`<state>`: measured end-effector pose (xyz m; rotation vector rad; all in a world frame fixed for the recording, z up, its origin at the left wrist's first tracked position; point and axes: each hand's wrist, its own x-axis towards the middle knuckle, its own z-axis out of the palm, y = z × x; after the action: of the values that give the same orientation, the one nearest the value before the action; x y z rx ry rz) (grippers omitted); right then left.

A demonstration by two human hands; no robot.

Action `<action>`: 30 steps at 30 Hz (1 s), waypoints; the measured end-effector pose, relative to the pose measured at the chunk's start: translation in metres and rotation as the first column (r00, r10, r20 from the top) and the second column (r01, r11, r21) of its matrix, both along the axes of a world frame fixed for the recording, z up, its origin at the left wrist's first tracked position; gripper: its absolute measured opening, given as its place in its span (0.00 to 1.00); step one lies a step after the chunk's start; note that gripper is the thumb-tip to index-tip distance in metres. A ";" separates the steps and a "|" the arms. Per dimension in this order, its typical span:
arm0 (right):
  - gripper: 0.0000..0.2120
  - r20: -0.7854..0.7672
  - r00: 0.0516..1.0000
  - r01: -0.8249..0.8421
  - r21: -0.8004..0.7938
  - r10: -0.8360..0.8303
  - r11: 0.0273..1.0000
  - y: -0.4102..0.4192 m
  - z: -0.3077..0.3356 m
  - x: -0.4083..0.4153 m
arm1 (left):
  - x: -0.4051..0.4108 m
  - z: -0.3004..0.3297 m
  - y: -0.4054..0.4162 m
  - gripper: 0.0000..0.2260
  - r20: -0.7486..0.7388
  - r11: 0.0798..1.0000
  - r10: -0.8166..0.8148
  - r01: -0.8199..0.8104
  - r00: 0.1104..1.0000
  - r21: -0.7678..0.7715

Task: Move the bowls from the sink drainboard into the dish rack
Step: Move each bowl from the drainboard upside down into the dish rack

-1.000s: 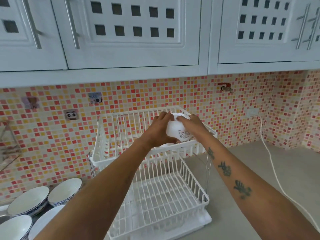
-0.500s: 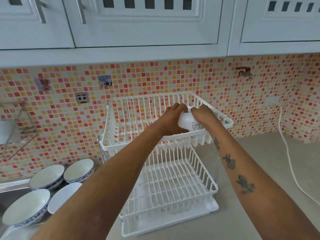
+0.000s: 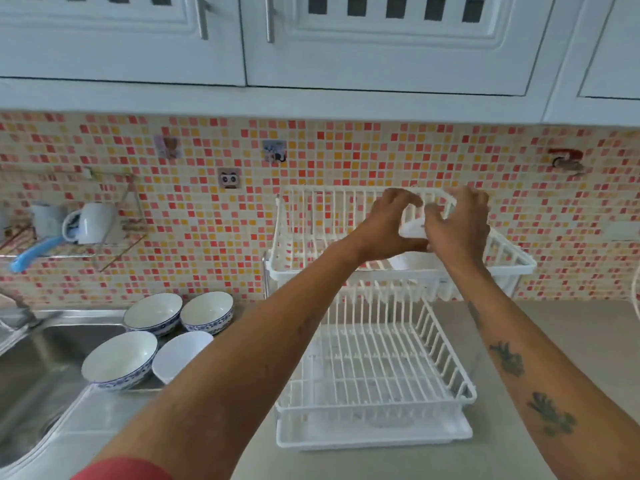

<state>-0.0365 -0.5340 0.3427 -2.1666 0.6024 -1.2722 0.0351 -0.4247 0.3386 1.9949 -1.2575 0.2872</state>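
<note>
A white two-tier dish rack (image 3: 375,407) stands on the counter. In its top tier (image 3: 515,260) a white bowl (image 3: 412,227) rests tilted on its side. My left hand (image 3: 388,225) curves around the bowl's left side with fingers apart, and my right hand (image 3: 459,230) hovers with spread fingers in front of it, hiding part of it. Neither hand seems to grip it. Several more bowls wait on the steel drainboard (image 3: 114,410) at the left: blue-patterned ones (image 3: 119,360) (image 3: 153,311) (image 3: 207,310) and a plain white one (image 3: 181,355).
The steel sink basin (image 3: 38,372) and its faucet (image 3: 17,308) lie at the far left. A wire wall shelf holds mugs (image 3: 91,223) above it. White cabinets (image 3: 381,39) hang overhead. A white cable (image 3: 635,296) runs down at the right edge. Grey counter (image 3: 554,323) extends right of the rack.
Both hands held the white bowl over the top tier; now the bowl rests in the tier and the fingers have spread off it. The view has shifted left and down.
</note>
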 end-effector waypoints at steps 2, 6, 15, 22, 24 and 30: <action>0.19 0.071 0.992 -0.111 0.038 0.109 0.993 0.032 0.013 0.007 | 0.001 0.008 0.025 0.30 0.020 0.996 0.046 -0.045 0.999 -0.076; 0.18 0.177 0.940 -0.307 0.060 0.292 0.950 0.103 0.034 0.029 | 0.008 0.018 0.100 0.22 -0.041 0.962 0.166 -0.171 0.985 -0.210; 0.14 0.284 0.732 -0.664 0.097 0.619 0.741 0.273 0.037 0.085 | 0.035 -0.011 0.310 0.18 -0.401 0.699 0.523 -0.648 0.752 -0.303; 0.13 0.236 0.607 -0.795 0.190 0.759 0.576 0.370 0.007 0.126 | 0.052 -0.052 0.406 0.12 -0.538 0.520 0.620 -0.812 0.572 -0.265; 0.12 0.186 0.608 -0.789 0.241 0.771 0.564 0.383 -0.011 0.143 | 0.066 -0.071 0.423 0.11 -0.623 0.515 0.598 -0.837 0.505 -0.183; 0.05 0.101 0.645 -0.674 0.541 0.757 0.503 0.391 -0.095 0.198 | 0.091 -0.158 0.442 0.18 -0.866 0.703 0.482 -0.647 0.128 0.296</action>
<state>0.1619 -0.1427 0.2475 -1.7055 0.0263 -0.3924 0.1257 0.0175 0.1801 1.8839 0.3258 -0.3757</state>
